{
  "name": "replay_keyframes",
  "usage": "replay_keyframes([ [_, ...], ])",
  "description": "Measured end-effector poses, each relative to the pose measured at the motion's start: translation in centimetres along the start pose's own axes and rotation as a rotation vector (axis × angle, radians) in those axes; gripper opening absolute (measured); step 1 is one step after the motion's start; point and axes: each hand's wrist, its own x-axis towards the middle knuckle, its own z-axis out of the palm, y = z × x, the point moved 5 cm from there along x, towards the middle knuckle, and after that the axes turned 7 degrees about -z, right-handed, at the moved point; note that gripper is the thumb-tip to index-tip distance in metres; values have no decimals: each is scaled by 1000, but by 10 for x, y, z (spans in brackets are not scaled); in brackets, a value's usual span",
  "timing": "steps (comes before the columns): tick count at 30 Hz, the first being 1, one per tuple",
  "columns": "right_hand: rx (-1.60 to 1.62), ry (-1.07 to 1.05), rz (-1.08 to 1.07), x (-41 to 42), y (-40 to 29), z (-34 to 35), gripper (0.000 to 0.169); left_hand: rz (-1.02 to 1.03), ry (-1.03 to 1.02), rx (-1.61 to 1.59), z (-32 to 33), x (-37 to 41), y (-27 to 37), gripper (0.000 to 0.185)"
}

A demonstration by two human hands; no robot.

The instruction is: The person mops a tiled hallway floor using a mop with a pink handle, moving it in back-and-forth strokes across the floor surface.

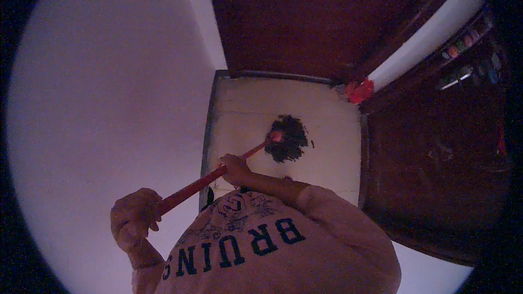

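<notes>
A mop with a red handle slants from the lower left toward the floor ahead of me. Near its upper end, my left hand is wrapped around the handle. Farther down, my right hand grips the same handle, with that forearm crossing in front of my body. Dark strands of the mop head lie spread on the pale tiled floor, around a red socket where the handle joins.
A plain wall rises close on the left. Ahead stands a dark reddish-brown door. Dark wooden furniture with small items on its shelves lines the right side. A crumpled red item, perhaps a bag or cloth, sits at the far right floor corner.
</notes>
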Motion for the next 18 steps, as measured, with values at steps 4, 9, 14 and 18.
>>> replay_keyframes([
  [4, 10, -20, -179, 26, -22, 43, 12, 32, 96, -17, -17, -30, 20, 41],
  [9, 4, -89, -156, 48, -41, 82, 16, 138, 84, -62, -16, -46, 19, 43],
  [14, -49, -101, -256, 71, -44, 95, 18, 350, -107, 90, -6, -43, 3, 24],
  [18, 118, -161, -395, 35, -38, 79, 18, 417, -14, 157, 30, -55, 31, 26],
])
